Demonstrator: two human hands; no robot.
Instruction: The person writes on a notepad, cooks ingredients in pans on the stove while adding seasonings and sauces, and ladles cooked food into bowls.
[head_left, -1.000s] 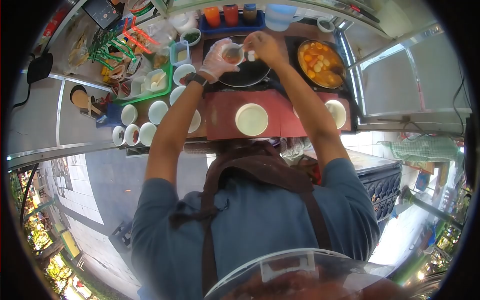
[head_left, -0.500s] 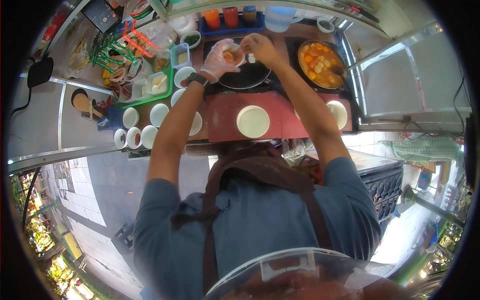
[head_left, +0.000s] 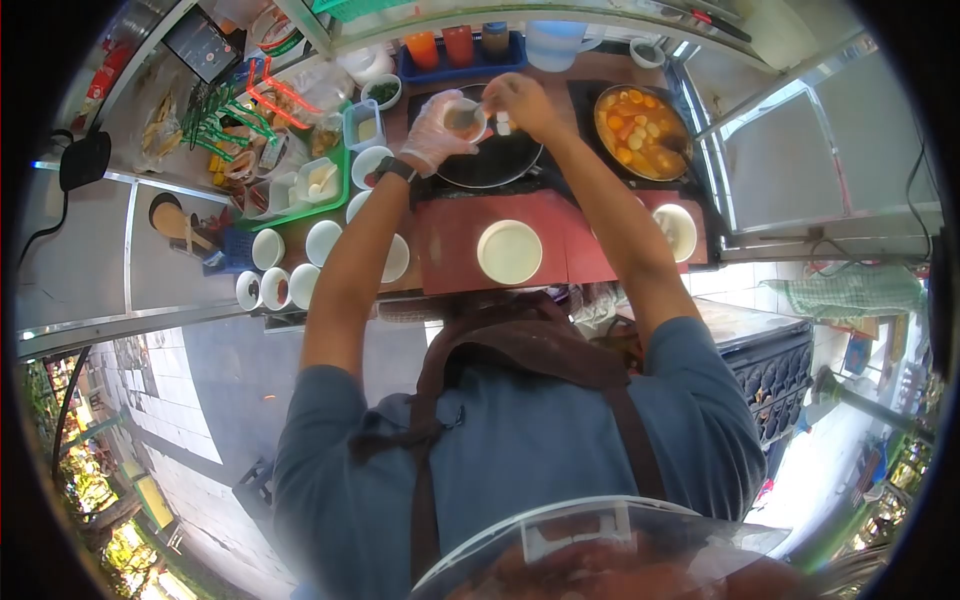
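My left hand (head_left: 437,133), in a clear plastic glove, holds a small white bowl (head_left: 465,119) tilted over the dark frying pan (head_left: 490,165). Something reddish lies inside the bowl. Close to the bowl's right side, my right hand (head_left: 520,103) is bare with its fingers closed, pinching what looks like a thin utensil that reaches into the bowl. White pieces (head_left: 502,124) show in the pan just below my right fingers.
A pan of orange stew (head_left: 636,128) stands right of the frying pan. Cream bowls (head_left: 510,252) sit on a red mat (head_left: 450,240). White bowls and a green tray (head_left: 335,195) are at left. Sauce bottles stand in a blue tray (head_left: 460,70) behind.
The bowl in my left hand has changed its tilt slightly. My right hand stays beside it. The view has shifted a little, so the counter items appear lower.
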